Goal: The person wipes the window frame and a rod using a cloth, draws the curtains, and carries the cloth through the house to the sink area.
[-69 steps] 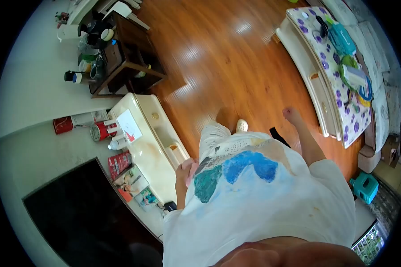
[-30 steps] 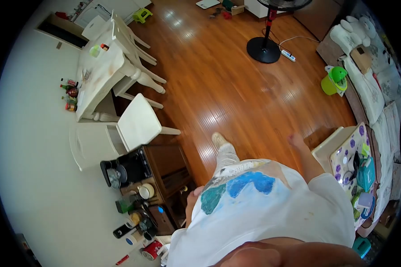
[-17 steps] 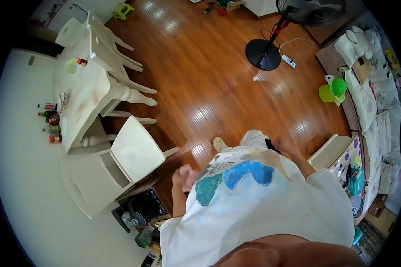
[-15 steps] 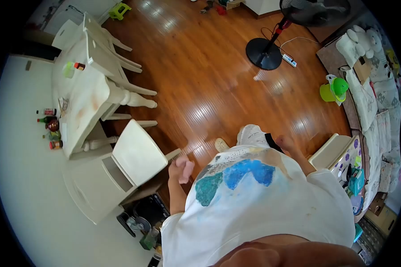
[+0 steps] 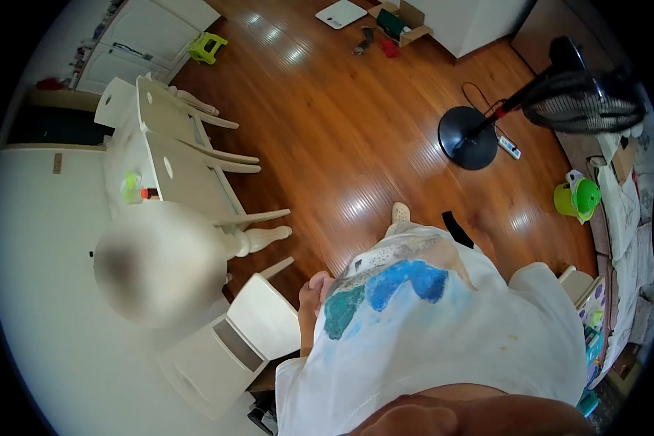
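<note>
My left hand (image 5: 309,296) hangs low beside my body, closed on a pink cloth (image 5: 320,281) that shows partly past the fingers. The hem of my white painted shirt (image 5: 414,327) is right next to it. A white chair (image 5: 265,316) stands just left of that hand. My right hand is out of sight. One light-coloured shoe (image 5: 400,212) shows on the wooden floor beyond the shirt.
On the left are a white table (image 5: 123,156) and several chairs, partly covered by a blurred round patch. A black standing fan (image 5: 468,138), a power strip (image 5: 509,147) and a green bucket (image 5: 574,200) stand right. Ahead lies an open cardboard box (image 5: 413,20).
The view has shifted, showing more of the room ahead. My left hand is closer to the shirt, still holding the pink cloth. My right hand has gone out of sight.
</note>
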